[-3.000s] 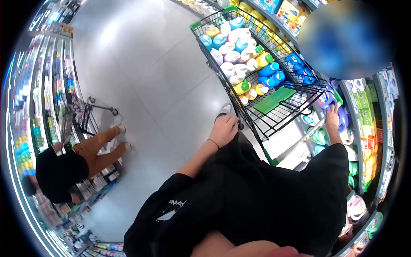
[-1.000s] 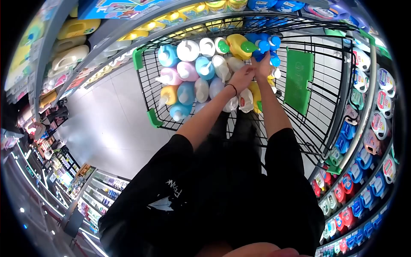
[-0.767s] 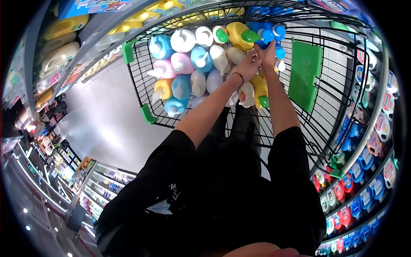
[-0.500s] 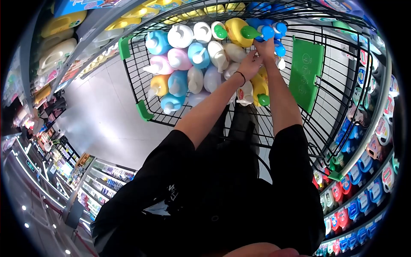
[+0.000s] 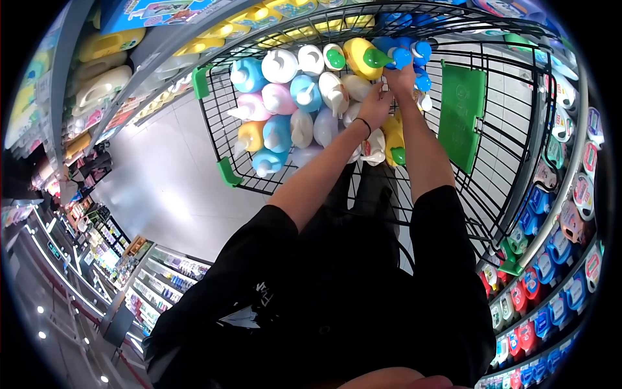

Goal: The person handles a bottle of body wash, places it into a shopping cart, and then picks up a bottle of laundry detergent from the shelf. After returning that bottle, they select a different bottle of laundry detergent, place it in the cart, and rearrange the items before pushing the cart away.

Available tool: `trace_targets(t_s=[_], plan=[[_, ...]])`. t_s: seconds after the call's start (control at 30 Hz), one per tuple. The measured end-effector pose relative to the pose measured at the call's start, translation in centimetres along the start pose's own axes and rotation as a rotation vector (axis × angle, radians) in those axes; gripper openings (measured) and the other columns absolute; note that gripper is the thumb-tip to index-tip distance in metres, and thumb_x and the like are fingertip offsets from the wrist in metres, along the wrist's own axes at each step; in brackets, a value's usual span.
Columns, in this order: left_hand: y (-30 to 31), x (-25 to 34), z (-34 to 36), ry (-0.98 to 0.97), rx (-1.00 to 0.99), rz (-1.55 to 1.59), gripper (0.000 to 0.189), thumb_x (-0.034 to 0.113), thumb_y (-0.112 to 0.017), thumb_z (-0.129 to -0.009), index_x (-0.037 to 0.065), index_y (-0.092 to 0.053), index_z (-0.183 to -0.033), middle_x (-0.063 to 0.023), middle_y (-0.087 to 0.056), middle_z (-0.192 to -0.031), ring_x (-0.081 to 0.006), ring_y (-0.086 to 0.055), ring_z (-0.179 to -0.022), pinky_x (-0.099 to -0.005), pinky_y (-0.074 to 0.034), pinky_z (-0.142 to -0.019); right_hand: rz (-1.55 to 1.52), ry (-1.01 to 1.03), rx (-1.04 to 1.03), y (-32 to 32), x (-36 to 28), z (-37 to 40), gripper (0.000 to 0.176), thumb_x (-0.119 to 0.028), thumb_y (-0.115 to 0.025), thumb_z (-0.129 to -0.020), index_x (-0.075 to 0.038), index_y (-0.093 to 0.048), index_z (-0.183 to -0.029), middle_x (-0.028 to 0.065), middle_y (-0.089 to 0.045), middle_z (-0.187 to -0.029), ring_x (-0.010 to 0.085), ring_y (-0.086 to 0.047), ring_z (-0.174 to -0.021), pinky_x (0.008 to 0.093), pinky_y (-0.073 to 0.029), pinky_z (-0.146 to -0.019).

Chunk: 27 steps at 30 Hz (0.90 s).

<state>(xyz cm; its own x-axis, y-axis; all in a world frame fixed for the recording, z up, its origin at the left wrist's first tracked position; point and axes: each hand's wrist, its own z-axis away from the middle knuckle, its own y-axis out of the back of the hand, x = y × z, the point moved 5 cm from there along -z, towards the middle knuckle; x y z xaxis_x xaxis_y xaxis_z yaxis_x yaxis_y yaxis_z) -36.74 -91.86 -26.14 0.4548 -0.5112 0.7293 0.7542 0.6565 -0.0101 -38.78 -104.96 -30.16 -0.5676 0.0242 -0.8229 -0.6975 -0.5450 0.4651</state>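
Observation:
A black wire shopping cart (image 5: 251,188) in front of me is packed with upright bottles. My right hand (image 5: 400,81) is closed at a blue bottle (image 5: 401,58) near the back of the load. Close beside it, my left hand (image 5: 376,105) has its fingers drawn together; whatever they hold is hidden. A yellow bottle with a green cap (image 5: 360,57) stands just behind the hands. Another yellow bottle (image 5: 392,133) lies below them, partly covered by my right forearm. White, pink and light blue pump bottles (image 5: 306,93) fill the cart's left side.
Green panel (image 5: 461,117) forms part of the cart's right section. Shelves of blue and red bottles (image 5: 544,324) curve along the right. Another shelf with yellow and white bottles (image 5: 107,84) runs along the upper left. Pale floor (image 5: 162,175) shows left of the cart.
The view has shifted slightly, so the cart and its left-hand bottles appear a little further right and lower. Both hands remain at the same bottles, with a small shift in pose.

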Motion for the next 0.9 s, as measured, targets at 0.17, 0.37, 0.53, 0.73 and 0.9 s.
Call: trace_targets(t_s=[0.17, 0.37, 0.53, 0.73, 0.9], plan=[[1.3, 0.5, 1.1, -0.087, 0.066, -0.016, 0.053, 0.025, -0.053, -0.093, 0.001, -0.041, -0.138, -0.0064, -0.062, -0.095, -0.0119, -0.054, -0.079, -0.0263, -0.045, -0.072, -0.032, 0.003, 0.008, 0.1, -0.9, 0.5, 0.072, -0.019, -0.076, -0.074, -0.014, -0.042, -0.136, 0.021, -0.06, -0.123, 0.0391, -0.057, -0.114, 0.0411, -0.045, -0.095], [1.7, -1.9, 1.6, -0.237, 0.088, -0.196, 0.052, 0.025, -0.053, -0.095, 0.003, -0.039, -0.14, -0.0104, -0.061, -0.107, -0.0149, -0.056, -0.09, -0.0277, -0.045, -0.081, -0.043, 0.064, 0.087, -0.5, -0.6, 0.4, 0.068, -0.016, -0.077, -0.072, -0.011, -0.047, -0.133, 0.0214, -0.061, -0.12, 0.0392, -0.059, -0.111, 0.0413, -0.048, -0.092], [2.0, 2.7, 3.5, -0.076, 0.145, -0.037, 0.054, 0.019, -0.054, -0.094, 0.003, -0.035, -0.142, -0.0196, -0.056, -0.127, -0.0252, -0.059, -0.111, -0.0323, -0.046, -0.094, -0.059, 0.107, 0.093, 0.3, -2.3, 1.4, 0.07, -0.015, -0.081, -0.069, -0.009, -0.049, -0.132, 0.0215, -0.061, -0.118, 0.0402, -0.06, -0.107, 0.0417, -0.049, -0.088], [4.2, 3.6, 2.4, -0.099, 0.228, -0.03, 0.056, 0.015, -0.055, -0.091, 0.004, -0.034, -0.142, -0.0234, -0.051, -0.133, -0.0297, -0.059, -0.112, -0.0357, -0.048, -0.093, 0.024, 0.141, 0.112, 1.3, -4.0, 2.4, 0.072, -0.014, -0.082, -0.066, -0.01, -0.05, -0.131, 0.0201, -0.063, -0.115, 0.0394, -0.062, -0.102, 0.0419, -0.051, -0.085], [5.0, 3.2, 1.6, -0.178, 0.232, -0.054, 0.058, 0.016, -0.055, -0.091, 0.004, -0.032, -0.143, -0.0235, -0.051, -0.133, -0.0288, -0.06, -0.109, -0.0362, -0.05, -0.089, 0.005, 0.192, 0.145, 3.3, -6.3, 4.0, 0.071, -0.014, -0.081, -0.067, -0.011, -0.051, -0.13, 0.0194, -0.066, -0.108, 0.0382, -0.064, -0.095, 0.0412, -0.052, -0.081]])
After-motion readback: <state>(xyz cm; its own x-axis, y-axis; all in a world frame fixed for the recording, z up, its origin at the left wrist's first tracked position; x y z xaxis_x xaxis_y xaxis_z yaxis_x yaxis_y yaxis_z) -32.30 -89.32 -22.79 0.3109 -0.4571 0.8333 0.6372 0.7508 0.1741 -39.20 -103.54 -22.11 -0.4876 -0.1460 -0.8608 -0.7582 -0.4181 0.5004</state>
